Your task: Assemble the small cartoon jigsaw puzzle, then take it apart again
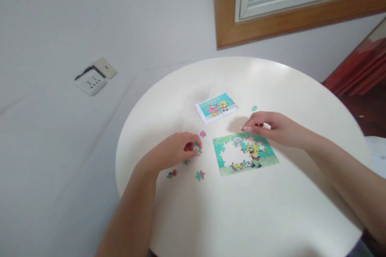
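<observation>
A partly assembled jigsaw puzzle (224, 170) lies flat on the round white table, with a cartoon picture and a ragged gap in its middle-left. To its left, my left hand (173, 149) has thumb and fingers closed on a small puzzle piece (197, 149), close to the tabletop. My right hand (273, 128) is at the puzzle's far edge, thumb and fingertips pinched together; whatever they hold is hidden. Loose pieces lie around my left hand: a pink one (203, 133), a green and pink one (200, 175), a green and red one (172, 174) and a partly covered one (186, 162).
A reference picture card (217, 107) lies beyond the puzzle. A teal piece (254, 108) rests past my right hand. The round table (241, 217) stands against a white wall with a socket (91, 82) and a wood-framed window (227, 34). Red cloth (358, 68) hangs at right.
</observation>
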{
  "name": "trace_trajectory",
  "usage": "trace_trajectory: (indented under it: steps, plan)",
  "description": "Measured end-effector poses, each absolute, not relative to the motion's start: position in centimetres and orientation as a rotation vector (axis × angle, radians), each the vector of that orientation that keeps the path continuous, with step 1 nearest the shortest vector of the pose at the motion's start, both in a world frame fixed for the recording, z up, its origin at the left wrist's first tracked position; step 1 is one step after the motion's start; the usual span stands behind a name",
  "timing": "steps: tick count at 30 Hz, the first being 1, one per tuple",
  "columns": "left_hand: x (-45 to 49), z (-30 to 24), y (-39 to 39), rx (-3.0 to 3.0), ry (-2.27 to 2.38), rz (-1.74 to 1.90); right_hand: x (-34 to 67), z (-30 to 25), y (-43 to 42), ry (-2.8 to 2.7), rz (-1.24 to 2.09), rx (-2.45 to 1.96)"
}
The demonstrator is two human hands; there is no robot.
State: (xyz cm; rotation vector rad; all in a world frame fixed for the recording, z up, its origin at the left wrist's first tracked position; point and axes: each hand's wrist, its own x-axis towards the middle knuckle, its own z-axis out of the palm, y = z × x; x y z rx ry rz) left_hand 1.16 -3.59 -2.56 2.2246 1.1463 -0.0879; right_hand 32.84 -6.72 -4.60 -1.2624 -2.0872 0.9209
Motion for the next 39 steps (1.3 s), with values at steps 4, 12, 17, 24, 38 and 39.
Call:
trace_trajectory:
  steps: [4,12,17,24,38,39]
  plan:
    - [1.0,-2.4,-3.5,2.230,1.185,-0.058,32.9,-4.4,-6.8,-2.079,0.902,-1.258]
    - [-1.1,-1.9,-2.4,2.336,1.445,0.143,33.1,-4.5,-6.6,-2.090,0.889,-1.264]
    - [-1.3,-2.2,-2.1,2.332,1.387,0.054,33.0,-4.4,-6.7,-2.073,0.888,-1.270]
    - [0.0,-2.9,-2.5,2.360,1.293,-0.012,32.9,-4.3,-6.7,-2.090,0.887,-1.273]
    - [1.0,-3.2,-2.7,2.429,1.301,0.019,33.0,-4.4,-6.7,-2.072,0.896,-1.266]
    - [1.0,-3.2,-2.7,2.425,1.302,0.020,33.0,-4.4,-6.7,-2.070,0.896,-1.263]
